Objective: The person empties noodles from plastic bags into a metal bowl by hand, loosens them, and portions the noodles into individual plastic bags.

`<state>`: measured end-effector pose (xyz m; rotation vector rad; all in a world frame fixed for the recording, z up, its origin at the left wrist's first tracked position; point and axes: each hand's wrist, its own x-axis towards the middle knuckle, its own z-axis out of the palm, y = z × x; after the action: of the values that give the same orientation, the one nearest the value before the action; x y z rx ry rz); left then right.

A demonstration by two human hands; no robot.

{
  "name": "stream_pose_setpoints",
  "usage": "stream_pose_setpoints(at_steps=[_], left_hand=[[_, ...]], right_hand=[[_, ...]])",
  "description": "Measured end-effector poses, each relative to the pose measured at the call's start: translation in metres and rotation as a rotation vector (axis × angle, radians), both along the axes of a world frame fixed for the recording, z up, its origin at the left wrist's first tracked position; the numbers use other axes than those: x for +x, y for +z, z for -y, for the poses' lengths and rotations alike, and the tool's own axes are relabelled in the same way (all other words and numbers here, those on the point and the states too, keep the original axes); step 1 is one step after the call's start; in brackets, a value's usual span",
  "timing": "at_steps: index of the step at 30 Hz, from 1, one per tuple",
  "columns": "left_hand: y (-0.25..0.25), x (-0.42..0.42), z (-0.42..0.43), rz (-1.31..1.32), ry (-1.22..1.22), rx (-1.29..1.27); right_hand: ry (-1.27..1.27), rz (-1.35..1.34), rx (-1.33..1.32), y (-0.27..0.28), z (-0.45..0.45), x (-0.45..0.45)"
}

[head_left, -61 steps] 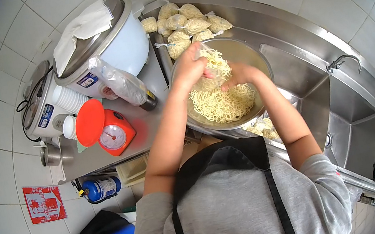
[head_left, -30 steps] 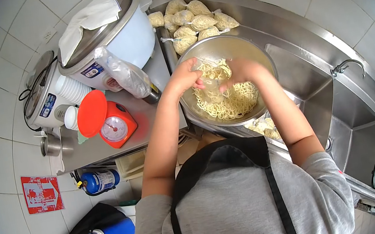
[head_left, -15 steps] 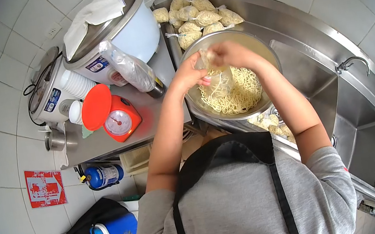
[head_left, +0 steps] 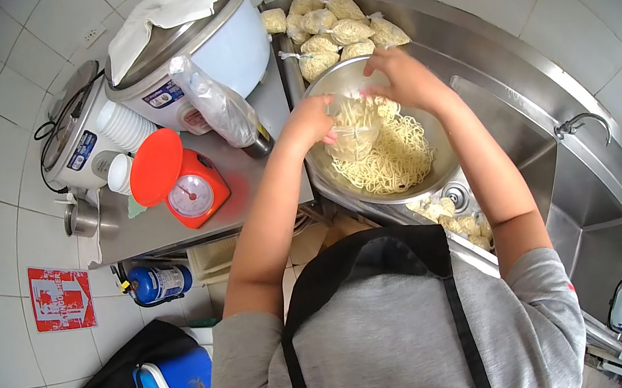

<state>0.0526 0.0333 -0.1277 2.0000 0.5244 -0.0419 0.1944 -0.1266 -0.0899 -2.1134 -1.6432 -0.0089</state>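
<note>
A steel bowl (head_left: 450, 162) holds a heap of loose yellow noodles (head_left: 396, 159). Over its left side, my left hand (head_left: 310, 124) grips a clear plastic bag (head_left: 355, 140) by its edge, and some noodles show inside the bag. My right hand (head_left: 406, 81) is above the bowl's far right part, beside the bag's mouth. Its thumb and fingers are apart, with nothing visible between them. Just behind the bowl lie several tied bags of noodles (head_left: 316, 25), and more noodle bags (head_left: 471, 226) sit in the sink below the bowl's near edge.
Left of the bowl, a red kitchen scale (head_left: 192, 193) stands on the steel counter (head_left: 261, 190) beside a roll of plastic bags (head_left: 219, 111). Behind are a large rice cooker (head_left: 223, 61), a smaller cooker (head_left: 77, 151) and stacked cups (head_left: 123, 127). A faucet (head_left: 583, 124) is at the right.
My right hand has moved back and slightly right, away from the bag's top, and its fingers have spread. The bag now hangs wider open in my left hand. The view has shifted slightly.
</note>
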Motion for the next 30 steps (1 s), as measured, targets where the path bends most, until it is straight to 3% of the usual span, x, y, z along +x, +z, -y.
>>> stream_pose_setpoints(at_steps=[6,9,10,13,16,19,21,23,26,29,30], left_hand=[[0.01,-0.009,0.001,0.044,0.012,-0.112],[0.008,-0.015,-0.003,0.043,0.062,-0.079],[0.007,-0.017,-0.004,0.043,0.085,-0.074],[0.001,-0.018,-0.008,0.068,0.091,-0.158],[-0.002,-0.017,-0.004,0.074,0.085,-0.224],[-0.004,-0.015,-0.003,0.108,0.019,-0.273],[0.002,-0.015,-0.005,0.062,0.013,-0.315],[0.005,-0.018,-0.009,0.05,0.016,-0.34],[0.0,-0.021,-0.02,0.055,0.018,-0.352],[0.0,-0.022,-0.031,0.021,-0.016,-0.329],[0.01,-0.025,-0.028,0.033,-0.031,-0.302]], right_hand=[[-0.03,-0.207,-0.097,-0.044,-0.017,-0.025],[-0.031,-0.324,-0.427,-0.027,-0.019,-0.007],[-0.056,-0.484,-0.384,-0.016,-0.016,-0.009],[-0.108,-0.478,-0.322,0.008,-0.018,0.008],[-0.029,-0.642,-0.07,0.031,-0.022,0.003],[0.087,-0.809,0.169,0.018,-0.041,-0.011],[0.092,-0.626,-0.117,0.02,-0.043,-0.02],[0.078,-0.754,-0.055,0.016,-0.04,-0.022],[0.261,-0.053,-0.159,0.0,-0.04,-0.001],[0.205,0.184,-0.375,-0.026,-0.032,0.008],[0.157,0.151,-0.35,-0.013,-0.027,0.005]])
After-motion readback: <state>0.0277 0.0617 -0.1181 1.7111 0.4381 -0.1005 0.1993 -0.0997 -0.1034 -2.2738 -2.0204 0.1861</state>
